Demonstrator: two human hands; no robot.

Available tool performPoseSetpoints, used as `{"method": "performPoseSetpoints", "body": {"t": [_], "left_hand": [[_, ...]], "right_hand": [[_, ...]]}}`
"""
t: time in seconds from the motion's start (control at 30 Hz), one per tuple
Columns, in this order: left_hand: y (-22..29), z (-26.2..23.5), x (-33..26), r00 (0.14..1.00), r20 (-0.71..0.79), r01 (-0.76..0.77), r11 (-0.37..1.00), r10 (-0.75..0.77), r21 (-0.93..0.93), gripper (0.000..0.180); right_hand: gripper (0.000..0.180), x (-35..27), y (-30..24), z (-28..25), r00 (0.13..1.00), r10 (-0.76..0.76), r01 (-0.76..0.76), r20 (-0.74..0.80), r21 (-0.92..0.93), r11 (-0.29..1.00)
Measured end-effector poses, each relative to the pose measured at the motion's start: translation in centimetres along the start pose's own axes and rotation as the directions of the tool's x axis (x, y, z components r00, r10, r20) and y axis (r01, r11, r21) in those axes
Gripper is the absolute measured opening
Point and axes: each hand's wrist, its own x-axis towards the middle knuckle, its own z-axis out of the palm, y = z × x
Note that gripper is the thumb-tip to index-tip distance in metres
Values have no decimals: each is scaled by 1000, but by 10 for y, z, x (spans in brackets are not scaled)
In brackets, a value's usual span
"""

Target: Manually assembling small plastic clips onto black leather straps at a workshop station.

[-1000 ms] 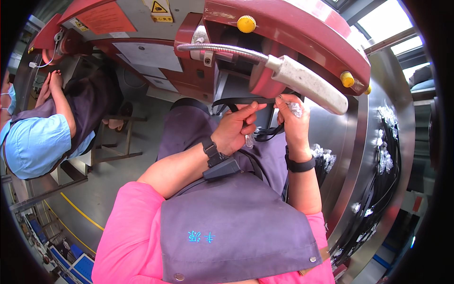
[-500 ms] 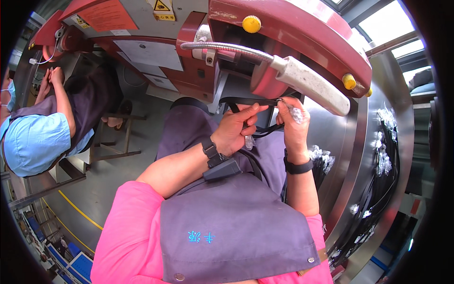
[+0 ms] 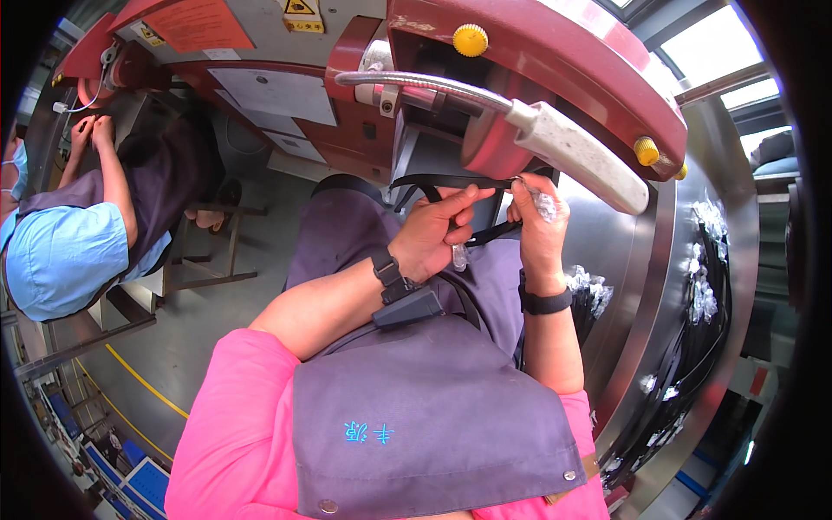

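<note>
A narrow black strap [image 3: 478, 182] stretches between my two hands, just below the red wheel [image 3: 497, 146] of a machine. My left hand [image 3: 427, 238] is closed on it, with the index finger lying along the strap and a loop hanging over the palm side. The thumb and fingers of my right hand [image 3: 544, 234] pinch the strap near its right end. Crumpled clear plastic [image 3: 545, 206] sticks out by that hand. Another bit of clear plastic [image 3: 459, 256] dangles under my left hand. Whether the strap touches the wheel cannot be made out.
A pale handle-shaped nozzle [image 3: 581, 156] on a flexible metal hose [image 3: 425, 81] hangs over my right hand. The red machine hood [image 3: 555, 65] arches above. On the right, black straps [image 3: 685, 373] with plastic-wrapped ends lie along a metal tray. A co-worker [image 3: 78, 251] sits at the left.
The stretch of strap left of my left hand reaches slightly further left, and its loop has shifted a little. Both hands keep their grip. The machine sits slightly differently in view.
</note>
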Motion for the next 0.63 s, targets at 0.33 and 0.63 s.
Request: {"method": "performPoseSetpoints", "body": {"t": [0.33,0.63], "left_hand": [[-1,-3,-1,999,36,22,1000,-22,1,23],[-2,-7,4,999,-47,15,999,-13,34,31]], "right_hand": [[12,-1,5,-3,999,-43,42,26,65,997],[17,1,3,2,1000,28,-28,1,-27,999]]}}
